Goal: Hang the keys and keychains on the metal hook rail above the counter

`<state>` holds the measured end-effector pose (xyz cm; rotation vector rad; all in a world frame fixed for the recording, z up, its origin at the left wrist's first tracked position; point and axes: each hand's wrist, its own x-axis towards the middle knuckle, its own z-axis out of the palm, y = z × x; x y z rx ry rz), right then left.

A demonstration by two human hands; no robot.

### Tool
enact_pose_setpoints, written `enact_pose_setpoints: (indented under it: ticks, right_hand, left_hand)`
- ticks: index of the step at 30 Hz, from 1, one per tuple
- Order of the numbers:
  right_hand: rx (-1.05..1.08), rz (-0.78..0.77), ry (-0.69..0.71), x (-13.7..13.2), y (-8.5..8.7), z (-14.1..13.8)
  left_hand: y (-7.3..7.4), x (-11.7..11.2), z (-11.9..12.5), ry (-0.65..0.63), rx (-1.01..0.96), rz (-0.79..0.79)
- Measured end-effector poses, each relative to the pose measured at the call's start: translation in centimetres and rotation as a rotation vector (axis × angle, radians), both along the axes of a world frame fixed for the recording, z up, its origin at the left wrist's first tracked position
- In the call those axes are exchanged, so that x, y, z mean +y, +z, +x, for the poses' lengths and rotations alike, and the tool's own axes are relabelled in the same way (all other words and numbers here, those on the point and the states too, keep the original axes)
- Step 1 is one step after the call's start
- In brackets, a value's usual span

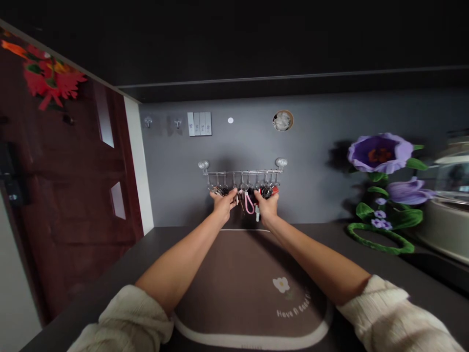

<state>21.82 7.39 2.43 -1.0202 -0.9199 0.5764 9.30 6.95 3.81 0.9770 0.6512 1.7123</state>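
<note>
A clear rail with hooks point(244, 172) is fixed to the grey back wall, and several bunches of keys hang from it. My left hand point(223, 204) is at the left part of the row, fingers curled round a bunch of keys point(220, 190). At the right part, my right hand point(268, 206) closes round other keys, with a red piece point(275, 189) showing above its fingers. Between the two hands a pink loop strap point(249, 203) hangs down. A pale key or tag point(257, 213) dangles beside my right thumb. My fingers partly hide the keys.
Below the rail lies a brown mat point(249, 274) with a pale border. Purple knitted-looking flowers point(381, 154) and a pale round appliance point(449, 210) stand at the right. Two small clear hooks point(148, 122) and a labelled switch panel point(200, 124) are on the wall. A dark shelf point(234, 44) overhangs.
</note>
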Motion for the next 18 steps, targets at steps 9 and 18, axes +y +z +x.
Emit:
enact_pose_setpoints:
  ticks: [9, 18]
  right_hand:
    - [0.089, 0.002, 0.09, -2.2, 3.1, 1.7]
    - [0.152, 0.014, 0.049, -2.7, 6.4, 1.6]
  left_hand:
    - [2.3, -0.2, 0.9, 0.077, -0.093, -0.142]
    - [5.3, 0.8, 0.8, 0.317, -0.063, -0.26]
